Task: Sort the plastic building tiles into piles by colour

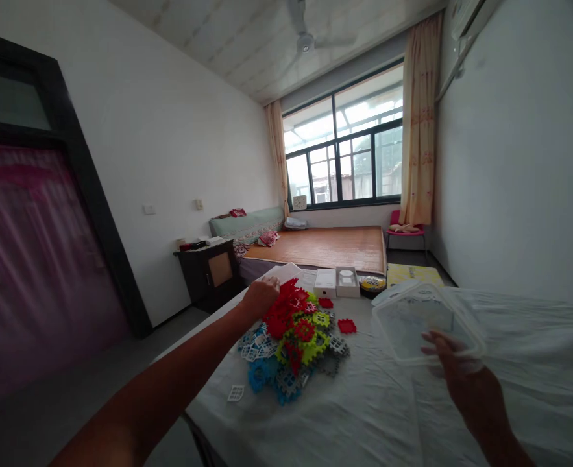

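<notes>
My right hand (461,373) grips a translucent plastic lid (407,324) by its near edge, the fingers showing through it. The lid is tilted above the right side of the cloth-covered table. My left hand (261,298) reaches to the far left of a heap of plastic building pieces, fingers closed on the edge of a translucent plastic container (291,269). Most of that container is hidden behind red pieces (286,308). Yellow-green pieces (315,350), blue pieces (259,375), and white and grey ones spread below. One white piece (235,393) lies apart, as does a red piece (347,326).
Behind the heap stand a white box (325,283), an open box (348,283) with a round white item, and a round dark container (372,285). A yellow box (415,275) is beyond the table. Further back are a bed (329,246) and a dark cabinet (213,272).
</notes>
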{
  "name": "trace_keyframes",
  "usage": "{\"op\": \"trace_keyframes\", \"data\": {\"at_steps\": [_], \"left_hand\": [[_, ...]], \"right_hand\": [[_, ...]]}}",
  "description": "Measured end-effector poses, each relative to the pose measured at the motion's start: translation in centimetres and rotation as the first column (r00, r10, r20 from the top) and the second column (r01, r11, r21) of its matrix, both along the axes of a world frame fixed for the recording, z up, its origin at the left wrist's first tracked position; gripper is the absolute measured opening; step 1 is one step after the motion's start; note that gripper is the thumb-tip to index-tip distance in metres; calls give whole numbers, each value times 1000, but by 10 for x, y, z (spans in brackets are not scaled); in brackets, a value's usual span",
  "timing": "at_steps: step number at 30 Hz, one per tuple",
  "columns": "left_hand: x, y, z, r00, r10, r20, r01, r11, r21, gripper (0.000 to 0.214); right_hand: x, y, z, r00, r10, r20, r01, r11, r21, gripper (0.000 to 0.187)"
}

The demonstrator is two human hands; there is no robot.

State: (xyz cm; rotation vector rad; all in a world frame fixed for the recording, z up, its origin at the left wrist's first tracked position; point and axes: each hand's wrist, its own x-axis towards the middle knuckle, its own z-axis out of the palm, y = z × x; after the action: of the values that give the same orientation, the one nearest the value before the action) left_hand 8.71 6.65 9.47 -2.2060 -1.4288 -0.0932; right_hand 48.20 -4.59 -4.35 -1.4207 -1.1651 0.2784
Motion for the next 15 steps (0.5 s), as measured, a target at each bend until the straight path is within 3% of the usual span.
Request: {"op": "trace_keyframes", "data": {"at_steps": [15], "left_hand": [[-14, -12, 21, 998, -27, -62, 32, 995, 91, 43]], "right_hand": [[2, 0, 2, 998, 35, -52, -38, 998, -52, 54]]}}
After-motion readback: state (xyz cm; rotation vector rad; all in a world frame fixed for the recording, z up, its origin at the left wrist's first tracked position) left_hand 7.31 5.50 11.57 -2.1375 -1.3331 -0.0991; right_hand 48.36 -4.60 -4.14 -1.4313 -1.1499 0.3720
